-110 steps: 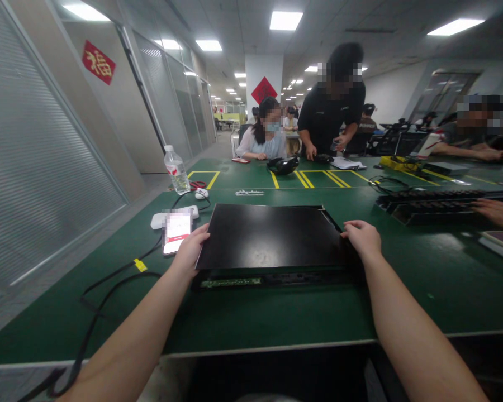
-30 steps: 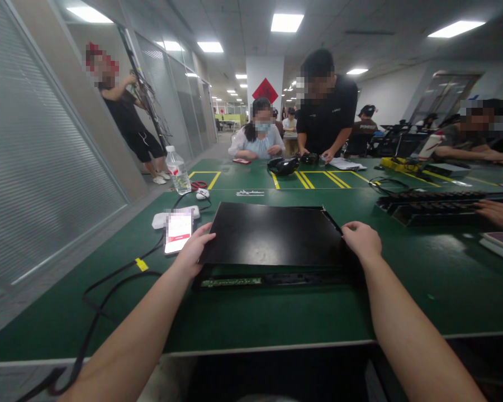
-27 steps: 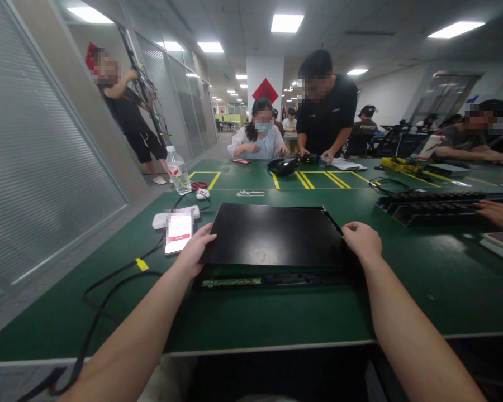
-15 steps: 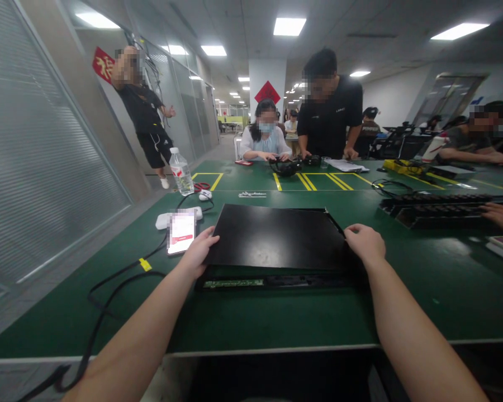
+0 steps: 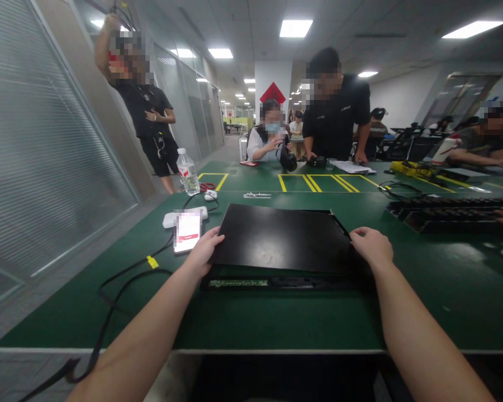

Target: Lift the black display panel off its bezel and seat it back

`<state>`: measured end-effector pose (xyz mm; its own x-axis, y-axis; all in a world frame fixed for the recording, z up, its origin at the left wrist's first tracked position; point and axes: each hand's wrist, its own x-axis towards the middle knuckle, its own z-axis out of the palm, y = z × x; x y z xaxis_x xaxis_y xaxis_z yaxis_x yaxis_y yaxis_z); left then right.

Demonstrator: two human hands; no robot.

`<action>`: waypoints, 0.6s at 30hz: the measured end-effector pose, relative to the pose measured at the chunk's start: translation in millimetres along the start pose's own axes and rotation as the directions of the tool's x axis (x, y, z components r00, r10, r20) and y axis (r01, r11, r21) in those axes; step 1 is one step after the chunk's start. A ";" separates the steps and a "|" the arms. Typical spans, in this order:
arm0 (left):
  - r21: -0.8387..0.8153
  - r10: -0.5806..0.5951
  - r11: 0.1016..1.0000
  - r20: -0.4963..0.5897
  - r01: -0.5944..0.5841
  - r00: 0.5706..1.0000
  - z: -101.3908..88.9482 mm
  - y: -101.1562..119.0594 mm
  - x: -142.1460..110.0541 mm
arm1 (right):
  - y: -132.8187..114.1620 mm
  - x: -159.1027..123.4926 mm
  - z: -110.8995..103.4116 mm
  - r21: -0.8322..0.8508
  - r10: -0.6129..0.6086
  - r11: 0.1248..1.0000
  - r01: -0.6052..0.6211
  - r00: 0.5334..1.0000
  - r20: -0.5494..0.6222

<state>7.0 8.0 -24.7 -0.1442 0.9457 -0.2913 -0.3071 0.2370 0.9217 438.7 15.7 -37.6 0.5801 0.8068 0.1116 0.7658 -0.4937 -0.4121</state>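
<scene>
A flat black screen panel lies tilted over a dark shallow frame, its near edge raised. My left hand is closed on the panel's left edge, thumb on top. At the right edge my right hand is closed with fingertips pinched, where panel and frame meet; which of the two it grips more is hard to tell. Below the panel's near edge shows the frame's front strip, with a green circuit board at its left part. The frame's inside is hidden under the panel.
Left of the panel lie a lit phone, a white case, a black cable and a water bottle. At the right stand black slotted racks near another person's hand. Several people are around the green table.
Both my hands keep their hold, and the panel barely shifts. My view has turned slightly left. Across the table, a seated person has lifted a black device.
</scene>
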 end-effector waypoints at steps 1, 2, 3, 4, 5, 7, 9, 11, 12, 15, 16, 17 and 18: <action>-0.003 0.003 1.000 0.009 -0.003 1.000 -1.1 -0.8 1.4 | 0.2 0.3 0.2 0.000 0.000 1.000 0.000 1.000 0.000; -0.004 0.005 1.000 0.020 -0.005 1.000 -2.2 -1.6 3.0 | 0.4 0.5 0.5 -0.001 -0.002 1.000 0.002 1.000 0.001; -0.005 0.009 1.000 0.029 -0.009 1.000 -3.2 -2.4 4.4 | 0.5 0.6 0.8 -0.002 -0.004 1.000 0.004 1.000 0.001; -0.005 0.011 1.000 0.033 -0.011 0.999 -4.1 -3.1 5.8 | 0.5 0.7 1.0 -0.005 -0.005 1.000 0.005 1.000 -0.001; -0.003 0.013 1.000 0.035 -0.013 0.999 -4.7 -3.8 7.0 | 0.5 0.8 1.2 -0.008 -0.008 1.000 0.008 1.000 -0.002; 0.001 0.018 1.000 0.031 -0.018 0.999 -5.2 -4.7 8.3 | 0.7 0.9 1.5 -0.014 -0.009 1.000 0.009 1.000 -0.003; 0.000 0.018 1.000 0.024 -0.018 1.000 -4.9 -4.8 8.2 | 1.2 1.3 1.7 -0.014 -0.006 1.000 0.006 1.000 0.003; -0.007 0.019 1.000 0.022 -0.019 1.000 -4.1 -4.3 6.7 | 1.9 1.9 1.9 -0.008 -0.004 1.000 0.004 1.000 0.015; -0.009 0.018 1.000 0.023 -0.018 1.000 -3.7 -3.9 5.8 | 2.2 2.3 1.9 -0.003 -0.001 1.000 0.001 1.000 0.021; -0.011 0.017 1.000 0.032 -0.017 0.999 -2.8 -2.7 3.5 | 3.0 3.5 2.1 0.010 0.004 1.000 -0.004 0.999 0.034; -0.011 0.017 1.000 0.029 -0.016 0.999 -2.7 -2.6 3.4 | 3.1 4.0 2.1 0.014 0.006 1.000 -0.006 0.999 0.038; -0.013 0.017 1.000 0.021 -0.017 1.000 -2.9 -2.8 3.7 | 3.3 4.4 2.3 0.019 0.007 1.000 -0.008 0.999 0.040; -0.016 0.018 1.000 0.016 -0.018 1.000 -3.3 -3.3 4.5 | 3.6 4.9 2.4 0.023 0.007 1.000 -0.008 0.999 0.042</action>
<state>4.3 10.7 -29.9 -0.1349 0.9532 -0.2704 -0.3197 0.2164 0.9225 443.6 18.7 -40.8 0.5734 0.8163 0.0702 0.7544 -0.4926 -0.4338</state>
